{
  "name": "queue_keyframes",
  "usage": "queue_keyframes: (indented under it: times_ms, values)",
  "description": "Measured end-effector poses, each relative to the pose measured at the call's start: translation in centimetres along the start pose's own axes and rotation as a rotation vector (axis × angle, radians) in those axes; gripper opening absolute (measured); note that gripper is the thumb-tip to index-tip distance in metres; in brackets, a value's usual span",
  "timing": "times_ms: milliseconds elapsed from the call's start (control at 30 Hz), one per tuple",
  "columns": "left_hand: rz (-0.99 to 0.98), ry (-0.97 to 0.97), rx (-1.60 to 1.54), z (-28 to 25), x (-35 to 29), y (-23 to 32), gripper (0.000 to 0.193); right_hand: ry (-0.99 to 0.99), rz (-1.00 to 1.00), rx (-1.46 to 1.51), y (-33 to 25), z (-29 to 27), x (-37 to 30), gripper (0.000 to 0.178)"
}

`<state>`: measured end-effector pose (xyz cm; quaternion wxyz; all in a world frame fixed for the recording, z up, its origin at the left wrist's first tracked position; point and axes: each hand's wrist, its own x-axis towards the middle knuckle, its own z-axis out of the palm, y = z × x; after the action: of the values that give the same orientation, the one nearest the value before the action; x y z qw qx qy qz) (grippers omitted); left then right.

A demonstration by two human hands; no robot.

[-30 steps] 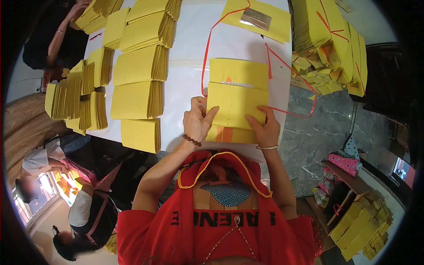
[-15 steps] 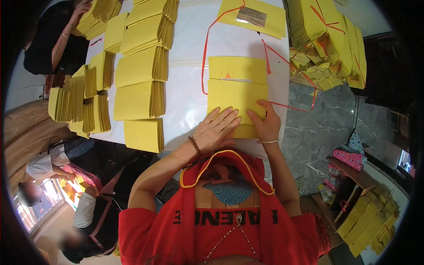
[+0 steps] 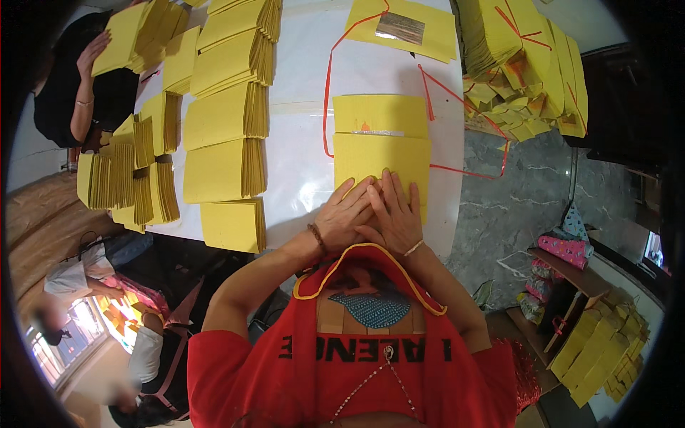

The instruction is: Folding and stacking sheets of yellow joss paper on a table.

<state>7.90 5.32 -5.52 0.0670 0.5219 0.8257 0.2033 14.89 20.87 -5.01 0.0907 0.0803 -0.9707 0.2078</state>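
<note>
A folded sheet of yellow paper lies on the white-covered table in front of me. Both hands press its near part. My left hand is flat with fingers stretched out. My right hand lies flat too, fingers apart, its left side touching the left hand's fingertips. Beyond the fold, an upper panel of the paper shows a small orange print and a thin silvery strip. Red string runs on the table to the left of the paper, and more red string comes out on its right.
Columns of folded yellow paper stacks stand on the left of the table. A yellow sheet with a metallic patch lies at the far side. Tied yellow bundles stand at the right. A co-worker's hand holds a stack at upper left.
My right hand has left the paper's right edge and moved left, flattening beside my left hand. At upper left, the co-worker's hand has shifted down along with a yellow stack.
</note>
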Motion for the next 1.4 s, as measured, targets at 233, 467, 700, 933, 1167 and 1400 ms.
queue_keyframes:
  times_ms: [233,467,700,933,1167,1400]
  values:
    - [-0.2,0.364,-0.434,-3.3,1.3,-0.5,0.031,-0.051,0.007,0.021,0.2,0.5,-0.1,0.072]
    - [-0.097,0.145,-0.05,-2.4,4.9,-1.6,0.058,-0.081,0.019,-0.08,0.1,1.2,-0.3,0.064]
    - [-0.088,0.18,0.006,-1.3,4.4,-2.4,0.069,-0.256,0.057,0.342,3.1,-2.0,0.4,0.03]
    - [-0.1,0.104,0.076,-1.8,4.8,-2.3,0.074,-0.085,0.085,0.124,3.8,-2.7,4.1,0.049]
    - [-0.118,0.113,0.002,-1.0,5.1,-2.4,0.076,-0.167,0.129,-0.201,4.3,-0.5,3.2,0.06]
    - [-0.127,0.163,-0.009,-0.4,4.5,-2.4,0.078,-0.121,0.094,-0.003,4.8,0.0,3.1,0.058]
